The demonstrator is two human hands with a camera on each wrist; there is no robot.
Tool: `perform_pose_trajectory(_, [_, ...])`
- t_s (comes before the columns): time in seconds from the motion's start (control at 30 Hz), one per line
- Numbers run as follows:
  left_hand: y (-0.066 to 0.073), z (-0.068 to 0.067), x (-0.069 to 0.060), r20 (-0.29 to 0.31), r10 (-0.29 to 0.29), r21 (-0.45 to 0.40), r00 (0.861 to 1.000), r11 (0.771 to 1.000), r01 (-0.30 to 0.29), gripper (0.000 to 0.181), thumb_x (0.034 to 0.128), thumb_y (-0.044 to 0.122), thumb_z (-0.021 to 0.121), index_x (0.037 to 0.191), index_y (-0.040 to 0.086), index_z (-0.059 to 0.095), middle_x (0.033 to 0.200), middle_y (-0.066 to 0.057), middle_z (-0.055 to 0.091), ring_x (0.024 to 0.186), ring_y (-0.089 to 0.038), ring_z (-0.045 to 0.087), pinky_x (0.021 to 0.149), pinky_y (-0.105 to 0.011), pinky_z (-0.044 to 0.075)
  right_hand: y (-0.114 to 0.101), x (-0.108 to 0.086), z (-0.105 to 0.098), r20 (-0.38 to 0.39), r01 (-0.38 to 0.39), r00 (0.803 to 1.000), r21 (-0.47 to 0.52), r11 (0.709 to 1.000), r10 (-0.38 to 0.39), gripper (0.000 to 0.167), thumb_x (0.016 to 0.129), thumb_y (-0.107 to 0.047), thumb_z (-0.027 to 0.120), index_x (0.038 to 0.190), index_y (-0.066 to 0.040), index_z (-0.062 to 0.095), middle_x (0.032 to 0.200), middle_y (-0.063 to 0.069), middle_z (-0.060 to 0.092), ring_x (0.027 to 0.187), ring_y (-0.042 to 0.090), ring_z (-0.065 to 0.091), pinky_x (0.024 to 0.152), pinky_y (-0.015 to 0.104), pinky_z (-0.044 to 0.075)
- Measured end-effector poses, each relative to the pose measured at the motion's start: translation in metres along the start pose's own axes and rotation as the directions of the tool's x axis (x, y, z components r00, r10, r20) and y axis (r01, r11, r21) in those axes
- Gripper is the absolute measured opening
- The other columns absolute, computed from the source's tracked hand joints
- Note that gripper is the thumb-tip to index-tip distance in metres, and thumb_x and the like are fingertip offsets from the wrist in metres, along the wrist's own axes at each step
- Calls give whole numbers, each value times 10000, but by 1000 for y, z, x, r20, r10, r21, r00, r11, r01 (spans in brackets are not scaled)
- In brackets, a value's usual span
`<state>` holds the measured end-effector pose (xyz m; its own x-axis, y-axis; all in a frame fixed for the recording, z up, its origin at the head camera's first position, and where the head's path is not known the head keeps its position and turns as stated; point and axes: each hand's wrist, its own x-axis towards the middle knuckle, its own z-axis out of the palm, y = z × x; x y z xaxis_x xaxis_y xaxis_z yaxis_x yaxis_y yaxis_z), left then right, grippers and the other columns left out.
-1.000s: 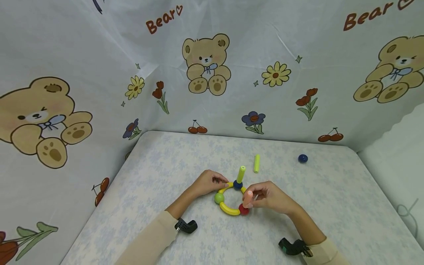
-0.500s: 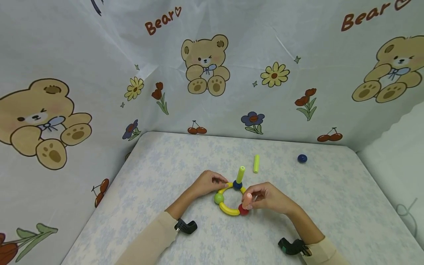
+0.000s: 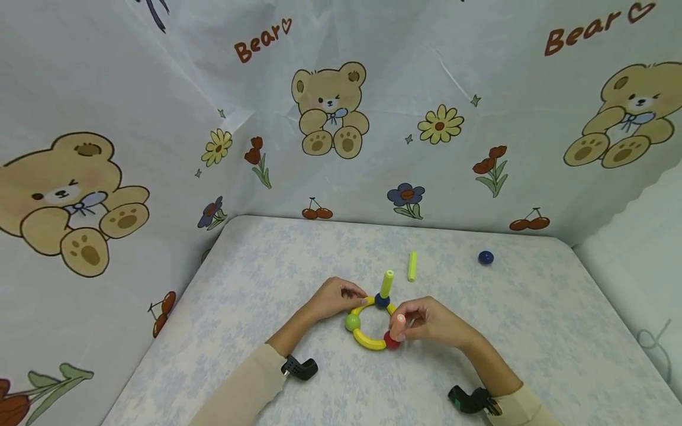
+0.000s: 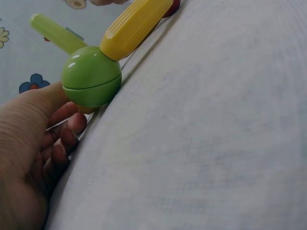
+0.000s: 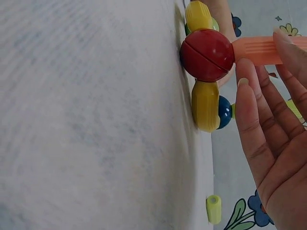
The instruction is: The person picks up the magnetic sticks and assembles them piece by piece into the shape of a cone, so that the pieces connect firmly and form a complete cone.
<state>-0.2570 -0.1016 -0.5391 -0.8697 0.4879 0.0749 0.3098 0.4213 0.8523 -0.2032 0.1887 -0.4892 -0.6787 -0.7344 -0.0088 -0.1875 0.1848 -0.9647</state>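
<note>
The right hand [image 3: 434,322] pinches an orange stick [image 3: 398,326] between thumb and fingers, the thumb lying along one side of it; in the right wrist view the lower fingers reach out fairly straight, slightly spread, below the stick. The stick stands up from a red ball [image 5: 207,55], its lower end meeting the ball's surface.

The left hand [image 3: 333,300] is bent inward at the far left of the ring, thumb and forefinger closed on the far yellow arc [image 3: 363,305]. Its other fingers are curled; a green ball [image 4: 91,76] partly covers the fingertips in the left wrist view, so how firmly they press is hard to say.

The ring lies on the table [image 3: 240,384] between the two hands: the green ball on the left, the red ball at the near right, a blue ball [image 3: 382,301] at the far side, joined by the far arc, a near yellow arc [image 3: 369,341] and a right yellow arc [image 5: 205,105]. A light green stick [image 3: 387,284] rises upright from the blue ball. Beyond the ring lie a loose green stick [image 3: 412,266] and, farther right, a dark blue bead [image 3: 486,258].
</note>
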Motion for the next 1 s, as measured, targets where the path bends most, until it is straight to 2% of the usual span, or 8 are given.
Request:
perform_pose_trajectory(0.17, [-2,1,0,-4,12,-8,1000,1000,-12,109,908,296,792,982,222,821,753,89,698,555,-87,502,514,-228,408,1,0,3,4,-19,1000,-27,999,19,245,882,-73,791,1115,-29,728,1038,116,743,885,215,700,749,327,592])
perform_pose_trajectory(0.37, [-10,1,1,-20,10,11,1000,1000,-10,119,904,334,791,981,247,818,764,106,694,583,-86,534,535,-243,444,1,3,5,49,38,998,5,999,-38,250,902,-62,769,1131,24,719,1056,181,741,909,248,716,747,348,595])
perform_pose_trajectory(0.53, [-11,0,0,-10,14,0,1000,1000,-14,119,905,341,789,982,255,818,767,91,706,577,-91,530,530,-241,440,4,4,5,63,66,996,11,998,-67,228,904,-55,764,1121,6,733,1044,164,745,907,243,713,749,365,597])
perform_pose_trajectory(0.8, [-10,1,1,-7,26,-4,1000,1000,-26,137,904,352,788,984,246,819,777,106,710,568,-93,520,522,-238,431,2,3,6,58,110,992,22,994,-111,239,898,-42,765,1118,44,730,1077,208,730,928,226,708,758,354,596])
perform_pose_trajectory(1.0, [-10,2,2,-1,28,0,1000,1000,-28,142,904,361,786,987,251,818,778,107,709,575,-96,530,528,-244,437,2,1,6,43,100,994,17,995,-101,272,891,-28,768,1140,69,712,1077,182,739,906,198,704,727,333,592])
